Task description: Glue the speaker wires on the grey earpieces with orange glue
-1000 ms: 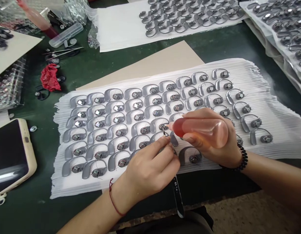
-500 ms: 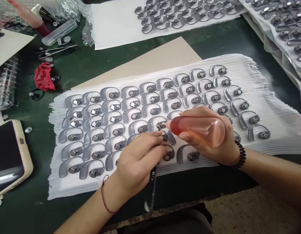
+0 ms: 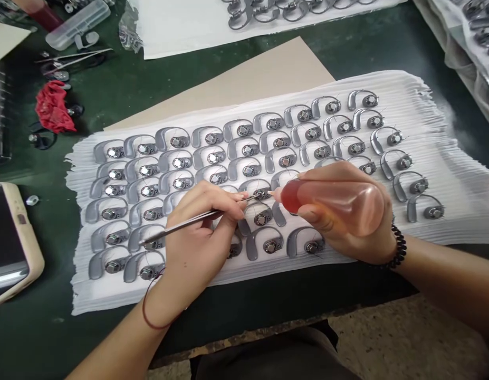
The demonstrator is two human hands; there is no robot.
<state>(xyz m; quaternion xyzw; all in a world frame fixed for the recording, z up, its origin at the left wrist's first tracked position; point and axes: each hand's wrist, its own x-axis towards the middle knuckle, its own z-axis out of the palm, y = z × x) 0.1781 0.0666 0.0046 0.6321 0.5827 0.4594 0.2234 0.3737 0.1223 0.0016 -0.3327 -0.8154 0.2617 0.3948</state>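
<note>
My left hand (image 3: 200,237) pinches a thin metal tool (image 3: 184,224), whose tip reaches a small round component on one of the grey hook-shaped parts (image 3: 262,194). Fingers of my right hand (image 3: 355,232) wrap round a soft bottle of red liquid (image 3: 331,200). The bottle's pale nozzle points left, just beside that same component; whether it touches is too small to tell. Several rows of similar hooked parts, with fine wires, lie on a white foam sheet (image 3: 450,158) under both hands. My hands cover some of them.
At the left lie a phone (image 3: 10,243), a red crumpled cloth (image 3: 54,108), tweezers (image 3: 84,57) and a clear plastic case (image 3: 78,24). Behind the foam is a beige board (image 3: 244,84). More hooked parts sit on a white sheet (image 3: 181,31) at the back.
My left hand has turned and shifted left, so the tool now slants across it instead of hanging below. The right hand still holds the bottle near the same part. The view has shifted slightly.
</note>
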